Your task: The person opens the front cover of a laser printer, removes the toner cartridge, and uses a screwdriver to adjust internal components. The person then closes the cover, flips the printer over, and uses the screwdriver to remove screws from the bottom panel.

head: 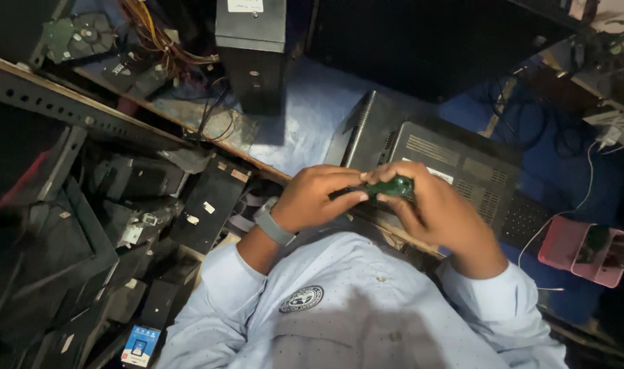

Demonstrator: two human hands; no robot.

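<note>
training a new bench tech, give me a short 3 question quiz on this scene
1. True or false: both hands are on the green-handled screwdriver.
2. What sits on the wrist of the left hand? A) grey band B) red glove C) nothing
3. What lies on the bench just beyond the hands?

Key
1. True: the right hand wraps the green handle, and the left hand pinches the dark shaft.
2. A, the grey wristband.
3. A black vented case on the blue bench top.

A dark green, perhaps translucent screwdriver handle [392, 186], a pale blue dotted shirt [353, 314], a pink tray [585, 250].
</note>
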